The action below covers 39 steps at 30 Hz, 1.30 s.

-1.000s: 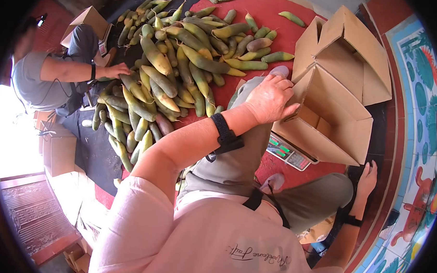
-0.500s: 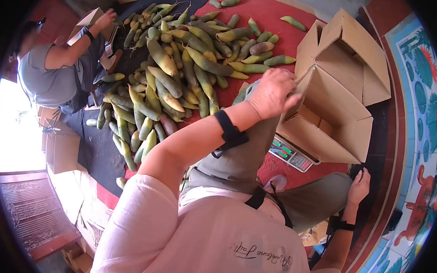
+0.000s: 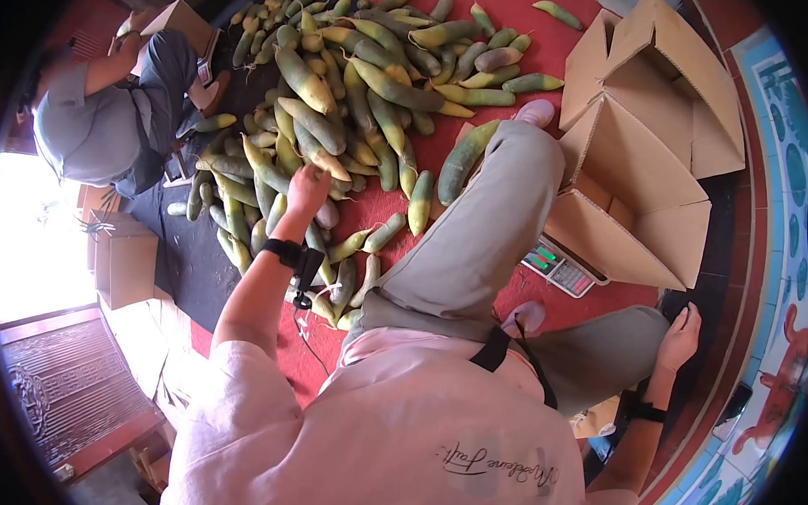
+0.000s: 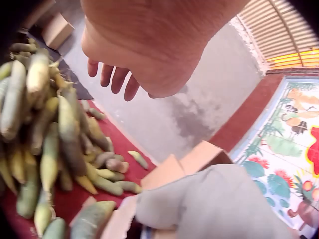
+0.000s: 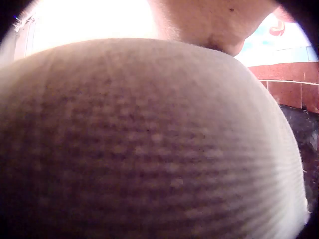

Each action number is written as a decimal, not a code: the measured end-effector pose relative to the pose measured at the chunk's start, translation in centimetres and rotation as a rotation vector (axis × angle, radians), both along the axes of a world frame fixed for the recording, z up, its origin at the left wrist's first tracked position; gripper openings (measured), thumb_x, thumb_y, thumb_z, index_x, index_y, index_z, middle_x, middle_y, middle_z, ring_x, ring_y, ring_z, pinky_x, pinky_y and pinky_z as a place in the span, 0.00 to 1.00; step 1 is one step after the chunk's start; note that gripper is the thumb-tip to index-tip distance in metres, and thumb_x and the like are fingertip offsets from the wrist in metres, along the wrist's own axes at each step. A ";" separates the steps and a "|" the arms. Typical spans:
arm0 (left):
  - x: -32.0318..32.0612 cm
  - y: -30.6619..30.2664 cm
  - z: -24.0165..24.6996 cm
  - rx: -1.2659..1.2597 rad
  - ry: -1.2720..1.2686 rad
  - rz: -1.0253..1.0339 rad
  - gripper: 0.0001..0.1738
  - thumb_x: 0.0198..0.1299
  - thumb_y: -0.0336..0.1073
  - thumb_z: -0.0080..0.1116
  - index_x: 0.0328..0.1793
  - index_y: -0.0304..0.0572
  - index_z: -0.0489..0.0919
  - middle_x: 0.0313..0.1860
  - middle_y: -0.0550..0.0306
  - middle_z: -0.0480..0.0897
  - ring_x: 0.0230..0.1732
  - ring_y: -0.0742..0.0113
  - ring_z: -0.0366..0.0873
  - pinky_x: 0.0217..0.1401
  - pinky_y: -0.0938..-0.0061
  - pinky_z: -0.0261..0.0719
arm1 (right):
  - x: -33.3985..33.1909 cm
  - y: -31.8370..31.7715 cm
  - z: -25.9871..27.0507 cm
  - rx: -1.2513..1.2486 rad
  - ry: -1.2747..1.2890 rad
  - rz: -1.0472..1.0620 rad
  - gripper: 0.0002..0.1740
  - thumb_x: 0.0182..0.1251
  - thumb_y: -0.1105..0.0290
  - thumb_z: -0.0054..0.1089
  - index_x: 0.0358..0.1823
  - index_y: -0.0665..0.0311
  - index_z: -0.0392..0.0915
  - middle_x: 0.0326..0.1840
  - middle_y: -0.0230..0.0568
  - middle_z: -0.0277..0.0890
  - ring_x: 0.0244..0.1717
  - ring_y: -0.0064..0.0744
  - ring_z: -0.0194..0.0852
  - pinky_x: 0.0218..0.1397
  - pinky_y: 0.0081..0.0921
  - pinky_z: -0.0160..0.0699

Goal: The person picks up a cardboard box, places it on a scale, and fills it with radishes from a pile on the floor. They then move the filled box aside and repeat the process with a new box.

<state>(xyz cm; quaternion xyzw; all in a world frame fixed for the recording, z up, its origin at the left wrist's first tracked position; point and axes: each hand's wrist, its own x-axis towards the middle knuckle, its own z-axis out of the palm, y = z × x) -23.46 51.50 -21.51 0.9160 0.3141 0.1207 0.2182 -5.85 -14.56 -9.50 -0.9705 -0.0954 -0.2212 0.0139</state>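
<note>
My left hand [image 3: 308,192] is over the lower part of a heap of long green-yellow vegetables [image 3: 311,129]; whether it touches one is unclear in the head view. The left wrist view shows the same hand [image 4: 149,45] with fingers loosely extended and nothing between them, the vegetables [image 4: 67,134] lying to its lower left. My right hand [image 3: 680,336] rests beside my bent right knee [image 3: 616,347], holding nothing visible. Trouser cloth fills most of the right wrist view, with part of the hand [image 5: 209,25] above it.
An open cardboard box [image 3: 637,177] stands by a scale [image 3: 560,269] at the right, another box [image 3: 683,91] behind it. Two vegetables [image 3: 463,161] [image 3: 420,201] lie near my left leg. Another person [image 3: 102,129] sits at the upper left, near more boxes [image 3: 127,267].
My left hand has moved away from the open box, left to the heap. The other person's arm rose and then drew back toward their box. My right hand stays by the knee.
</note>
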 end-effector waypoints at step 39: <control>2.9 -10.0 -9.0 -0.648 0.333 -0.009 0.22 0.50 0.46 0.53 0.47 0.38 0.76 0.44 0.41 0.79 0.46 0.49 0.77 0.51 0.62 0.73 | 1.4 -1.3 -1.2 -0.029 0.105 -0.028 0.12 0.66 0.69 0.47 0.46 0.67 0.73 0.44 0.48 0.75 0.42 0.47 0.75 0.45 0.34 0.74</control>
